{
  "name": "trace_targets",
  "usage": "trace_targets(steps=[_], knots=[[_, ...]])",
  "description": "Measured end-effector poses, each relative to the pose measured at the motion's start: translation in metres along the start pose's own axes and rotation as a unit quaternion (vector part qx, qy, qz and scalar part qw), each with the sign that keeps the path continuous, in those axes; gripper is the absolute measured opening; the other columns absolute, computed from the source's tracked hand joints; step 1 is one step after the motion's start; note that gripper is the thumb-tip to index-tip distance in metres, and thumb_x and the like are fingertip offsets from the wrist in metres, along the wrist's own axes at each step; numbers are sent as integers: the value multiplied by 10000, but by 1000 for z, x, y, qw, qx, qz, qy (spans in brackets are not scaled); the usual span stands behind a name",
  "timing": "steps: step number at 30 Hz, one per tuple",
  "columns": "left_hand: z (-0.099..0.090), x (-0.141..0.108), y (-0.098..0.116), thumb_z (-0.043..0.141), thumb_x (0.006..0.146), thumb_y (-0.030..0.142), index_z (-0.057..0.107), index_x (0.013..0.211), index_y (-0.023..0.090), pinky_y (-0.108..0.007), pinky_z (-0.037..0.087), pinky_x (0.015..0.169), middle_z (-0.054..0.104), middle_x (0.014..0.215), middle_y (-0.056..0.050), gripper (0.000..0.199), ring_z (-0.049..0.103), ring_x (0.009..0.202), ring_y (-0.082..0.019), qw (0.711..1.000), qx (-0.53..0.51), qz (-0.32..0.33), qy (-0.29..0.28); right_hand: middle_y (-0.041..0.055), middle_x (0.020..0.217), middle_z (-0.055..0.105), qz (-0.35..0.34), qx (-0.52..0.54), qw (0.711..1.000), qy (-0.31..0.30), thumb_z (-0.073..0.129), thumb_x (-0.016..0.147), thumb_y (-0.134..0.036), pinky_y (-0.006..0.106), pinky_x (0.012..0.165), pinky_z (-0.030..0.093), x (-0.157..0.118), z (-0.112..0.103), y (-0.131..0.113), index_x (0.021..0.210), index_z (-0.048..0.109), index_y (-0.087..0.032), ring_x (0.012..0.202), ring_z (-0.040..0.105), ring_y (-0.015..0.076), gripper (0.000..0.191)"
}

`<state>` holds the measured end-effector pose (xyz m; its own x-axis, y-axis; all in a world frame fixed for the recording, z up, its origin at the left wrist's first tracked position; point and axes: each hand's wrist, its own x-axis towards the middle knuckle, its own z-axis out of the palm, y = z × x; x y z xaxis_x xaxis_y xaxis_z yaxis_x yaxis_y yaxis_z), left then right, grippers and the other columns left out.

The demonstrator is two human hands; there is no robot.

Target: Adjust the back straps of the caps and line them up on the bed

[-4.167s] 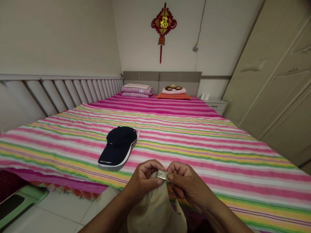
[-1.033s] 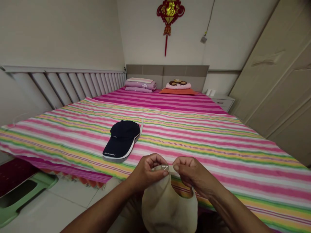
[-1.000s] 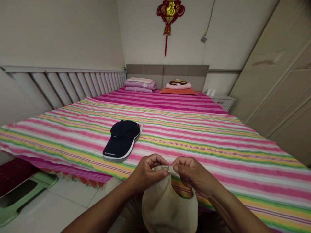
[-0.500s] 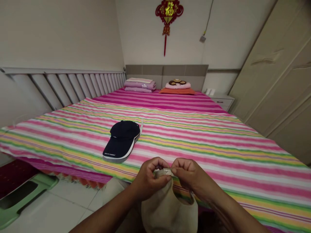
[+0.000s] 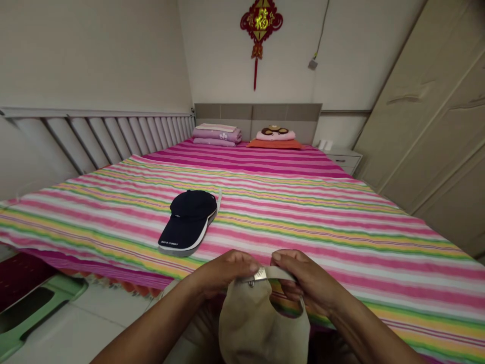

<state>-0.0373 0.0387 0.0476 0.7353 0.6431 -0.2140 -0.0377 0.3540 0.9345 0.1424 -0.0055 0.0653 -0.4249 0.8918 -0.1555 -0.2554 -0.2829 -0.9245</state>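
A beige cap (image 5: 252, 318) hangs at the bottom centre, its rear opening facing up and to the right. My left hand (image 5: 227, 273) pinches the cap's back strap beside a shiny metal buckle (image 5: 260, 273). On the other side, my right hand (image 5: 303, 275) grips the strap (image 5: 278, 273), which arches over the opening. A navy cap (image 5: 189, 220) with a white-edged brim lies on the striped bed sheet (image 5: 303, 212), to the left and beyond my hands.
Folded purple bedding (image 5: 215, 135) and a pink pillow (image 5: 276, 134) sit near the headboard (image 5: 284, 114). A white railing (image 5: 140, 131) runs along the left. A green stool (image 5: 45, 308) stands at lower left, a nightstand (image 5: 345, 159) at the right.
The strap is now raised in an arch, with its buckle turned. My left hand has shifted onto the buckle's left side, and my right hand has moved slightly right along the strap.
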Motion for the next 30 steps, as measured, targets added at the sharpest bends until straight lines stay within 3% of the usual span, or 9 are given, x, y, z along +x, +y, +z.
trace_targets(steps=[4,9,14,16,19,22,26,30], knots=[[-2,1,-1,697,622,285,630,658,89,-178,296,444,526,520,16,210,425,428,-39,998,-22,-46,-23,-90,338,314,-9,-11,1000,-2,517,769,-446,201,342,208,0,-2,-2,490,423,-175,305,203,38,399],[0,2,-1,748,513,244,608,603,86,-187,297,423,547,508,-2,230,450,405,-61,996,-71,-45,-15,-90,327,310,-19,3,1000,-3,544,767,-387,187,324,195,2,-5,-4,495,454,-162,293,208,35,364],[-7,4,3,729,537,281,574,554,86,-186,298,440,489,459,13,250,420,410,-55,990,-143,16,-7,3,479,571,29,41,998,-41,559,743,-455,186,380,345,7,-26,13,719,608,-120,372,467,83,340],[-14,6,6,713,560,284,555,527,90,-189,303,440,466,442,15,252,422,410,-61,986,-161,34,-10,43,554,624,40,64,993,-86,640,680,-442,182,443,384,8,-37,22,703,638,-83,456,531,92,360],[-25,7,15,685,599,239,549,521,102,-191,332,446,488,444,11,209,456,411,-72,981,-190,36,-9,29,572,641,22,98,988,-118,761,561,-335,156,484,391,9,-44,25,664,658,-71,485,547,73,301],[-35,7,24,698,593,265,610,620,96,-214,418,544,593,543,-24,192,559,518,-111,971,-225,67,-30,-8,618,662,-37,161,982,-95,761,569,-315,154,543,429,7,-36,15,712,667,-139,546,590,78,246],[-47,10,22,762,497,314,646,688,53,-263,463,615,662,645,-92,344,621,613,-182,959,-234,92,-129,-19,657,691,-115,264,957,-33,744,606,-251,167,584,465,7,-21,-1,738,669,-173,589,626,93,170],[-51,22,7,737,536,192,656,759,67,-225,466,613,684,671,-65,267,631,600,-152,957,-248,89,-122,-14,703,708,-90,296,951,15,667,689,-267,241,706,481,13,-20,-8,813,662,-184,691,651,136,150]])
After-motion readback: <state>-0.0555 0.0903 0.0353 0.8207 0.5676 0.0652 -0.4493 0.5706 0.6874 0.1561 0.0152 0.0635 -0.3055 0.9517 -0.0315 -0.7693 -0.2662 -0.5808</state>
